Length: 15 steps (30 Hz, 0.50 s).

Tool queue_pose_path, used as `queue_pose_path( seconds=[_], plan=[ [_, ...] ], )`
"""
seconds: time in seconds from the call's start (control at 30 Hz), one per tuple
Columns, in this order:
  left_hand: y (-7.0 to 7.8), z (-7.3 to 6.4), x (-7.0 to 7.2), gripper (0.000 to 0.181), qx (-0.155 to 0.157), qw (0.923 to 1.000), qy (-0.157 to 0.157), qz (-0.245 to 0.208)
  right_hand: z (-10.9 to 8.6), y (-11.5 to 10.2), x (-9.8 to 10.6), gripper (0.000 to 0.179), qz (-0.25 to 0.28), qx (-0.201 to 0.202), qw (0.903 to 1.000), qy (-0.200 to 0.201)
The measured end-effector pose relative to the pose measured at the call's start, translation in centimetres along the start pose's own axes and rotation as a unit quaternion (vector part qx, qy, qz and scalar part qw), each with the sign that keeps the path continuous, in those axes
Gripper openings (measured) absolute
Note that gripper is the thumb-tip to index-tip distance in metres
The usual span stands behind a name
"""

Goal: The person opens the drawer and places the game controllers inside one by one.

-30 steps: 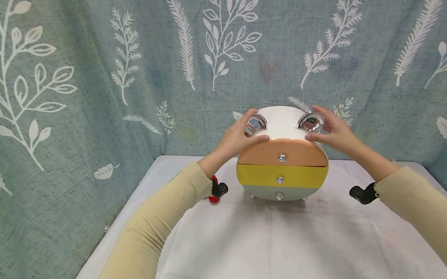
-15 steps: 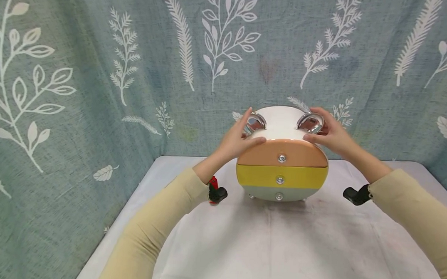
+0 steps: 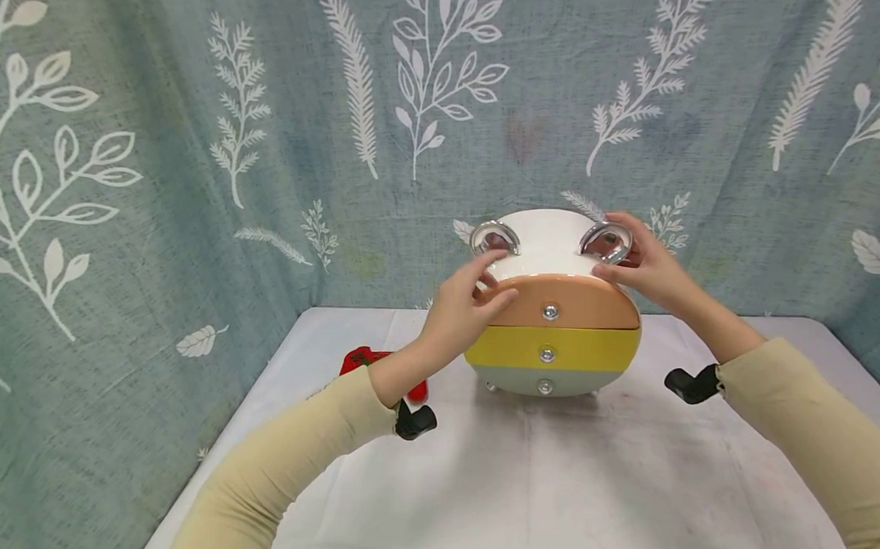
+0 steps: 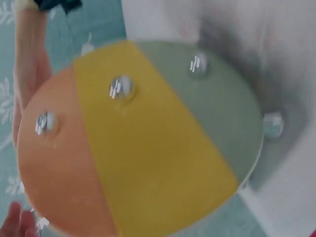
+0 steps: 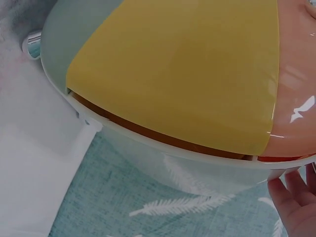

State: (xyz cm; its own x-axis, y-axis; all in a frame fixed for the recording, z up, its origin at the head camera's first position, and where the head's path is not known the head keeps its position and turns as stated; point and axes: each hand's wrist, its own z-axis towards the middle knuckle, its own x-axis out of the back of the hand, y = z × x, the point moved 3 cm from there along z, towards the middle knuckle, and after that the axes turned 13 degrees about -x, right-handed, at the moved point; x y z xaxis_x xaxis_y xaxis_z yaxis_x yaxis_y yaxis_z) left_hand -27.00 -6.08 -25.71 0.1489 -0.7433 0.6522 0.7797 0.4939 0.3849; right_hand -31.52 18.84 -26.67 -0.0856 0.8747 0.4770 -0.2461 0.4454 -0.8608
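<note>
A small rounded chest of drawers (image 3: pixel 584 346) stands on the white cloth, with peach, yellow and grey-green fronts and clear knobs. Two chrome rings rise from its white top. My right hand (image 3: pixel 647 263) holds it at the right ring (image 3: pixel 626 235), thumb at the front and fingers behind. In the right wrist view, this hand's fingertips (image 5: pixel 284 195) meet the chest's white edge. My left hand (image 3: pixel 464 304) is in front of the upper left side, below the left ring (image 3: pixel 514 237), fingers loosely bent; whether they touch is unclear. Left fingertips (image 4: pixel 19 219) show in the left wrist view.
A red object (image 3: pixel 418 390) lies on the cloth-covered table (image 3: pixel 534 491) to the left, partly hidden behind my left forearm. A blue-green leaf-patterned curtain (image 3: pixel 299 121) hangs behind and along the left. Black wrist mounts (image 3: pixel 416 421) project below both cuffs.
My left hand has come off the left ring and moved down and toward me, uncovering more of the red object. My right hand stays at the right ring. The chest has not visibly moved.
</note>
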Motion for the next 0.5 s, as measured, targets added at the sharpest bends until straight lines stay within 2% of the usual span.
queue_pose_path(
  seconds=[0.07, 0.2, 0.37, 0.5],
  plan=[
    [0.0, -0.7, -0.9, 0.042, 0.013, 0.9990, -0.025, -0.034, 0.0, 0.0, -0.1, 0.068, 0.003, -0.001, 1.0000, -0.003],
    [-0.3, -1.5, -2.8, 0.036, 0.007, 0.9971, -0.059, -0.048, 0.0, 0.0, -0.1, 0.069, 0.008, -0.001, 1.0000, -0.004],
    [-0.2, -1.5, -5.0, 0.036, -0.021, 0.9936, -0.070, -0.086, 0.1, 0.1, -0.2, 0.069, 0.009, 0.002, 0.9999, -0.005],
    [-0.2, -1.1, -6.3, 0.040, -0.005, 0.9862, -0.072, -0.149, 0.1, 0.1, -0.3, 0.068, 0.009, 0.007, 0.9999, -0.006]
  ],
)
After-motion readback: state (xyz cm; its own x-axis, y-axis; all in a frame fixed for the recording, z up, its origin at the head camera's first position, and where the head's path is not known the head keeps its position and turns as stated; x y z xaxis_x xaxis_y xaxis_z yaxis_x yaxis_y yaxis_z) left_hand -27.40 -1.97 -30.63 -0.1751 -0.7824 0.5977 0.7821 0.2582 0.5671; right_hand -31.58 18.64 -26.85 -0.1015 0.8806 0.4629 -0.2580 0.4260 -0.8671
